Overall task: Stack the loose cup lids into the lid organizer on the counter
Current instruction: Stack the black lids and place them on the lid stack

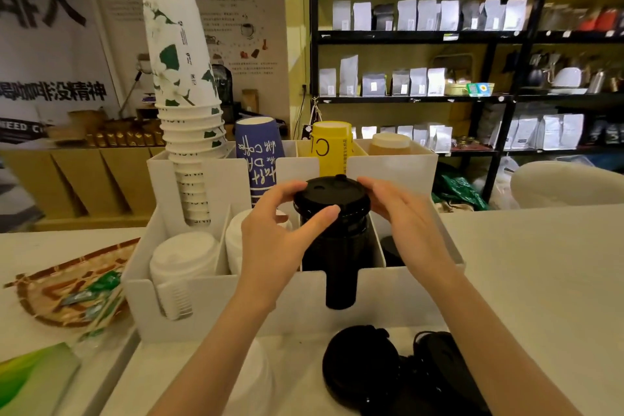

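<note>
White organizer (216,307), black lid (329,194) between left hand (277,240) and right hand (405,223).

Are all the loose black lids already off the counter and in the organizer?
No; loose black lids lie on the counter in front of the organizer.

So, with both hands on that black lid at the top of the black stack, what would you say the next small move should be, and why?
Probably press the black lid straight down and let go. Both the left hand and right hand hold its rim, and it sits level on the black stack in the organizer. More loose black lids wait on the counter.
</note>
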A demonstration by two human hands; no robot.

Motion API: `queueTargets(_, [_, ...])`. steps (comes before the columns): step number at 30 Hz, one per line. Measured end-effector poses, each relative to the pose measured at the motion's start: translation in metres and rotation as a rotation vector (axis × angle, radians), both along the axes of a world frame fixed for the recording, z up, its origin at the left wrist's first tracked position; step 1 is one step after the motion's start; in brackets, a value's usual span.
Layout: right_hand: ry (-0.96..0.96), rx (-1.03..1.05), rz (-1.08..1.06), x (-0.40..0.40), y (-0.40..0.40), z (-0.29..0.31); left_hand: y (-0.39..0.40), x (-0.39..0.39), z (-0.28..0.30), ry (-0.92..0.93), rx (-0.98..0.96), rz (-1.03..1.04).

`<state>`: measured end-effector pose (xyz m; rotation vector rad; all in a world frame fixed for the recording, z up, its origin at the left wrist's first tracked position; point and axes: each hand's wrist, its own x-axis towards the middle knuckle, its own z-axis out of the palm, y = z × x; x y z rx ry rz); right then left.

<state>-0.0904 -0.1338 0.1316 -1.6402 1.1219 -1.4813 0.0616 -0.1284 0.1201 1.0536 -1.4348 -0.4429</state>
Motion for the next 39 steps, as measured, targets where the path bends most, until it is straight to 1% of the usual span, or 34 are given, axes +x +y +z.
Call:
queueTargets(2, [0.050, 0.023, 0.003, -0.001, -0.004, -0.004, -0.005, -0.002, -0.005, -0.024, 0.002, 0.016])
queueTargets(8, [0.116, 0.055, -0.019, -0.008, -0.016, -0.011, -0.011, -0.008, -0.015, -0.178, -0.020, 0.088])
queueTargets(15, [0.149, 0.074, 0.020, -0.014, -0.025, -0.018, -0.013, -0.007, -0.016, -0.301, -0.028, 0.107])
queueTargets(20, [0.202, 0.017, -0.044, -0.013, -0.023, -0.017, -0.014, -0.003, -0.012, -0.315, 0.041, 0.021])
queueTargets(24, [0.324, -0.060, -0.106, -0.012, -0.017, -0.014, -0.014, -0.001, -0.011, -0.372, 0.043, -0.076])
queueTargets(27, [0.408, -0.094, -0.121, -0.012, -0.014, -0.014, -0.016, -0.001, -0.013, -0.377, 0.032, -0.098])
queueTargets(36, [0.459, -0.054, -0.077, -0.015, -0.011, -0.012, -0.020, -0.009, -0.024, -0.404, 0.096, -0.108])
queueTargets(39, [0.504, -0.033, -0.083, -0.017, -0.004, -0.008, -0.015, -0.011, -0.027, -0.488, 0.056, -0.004])
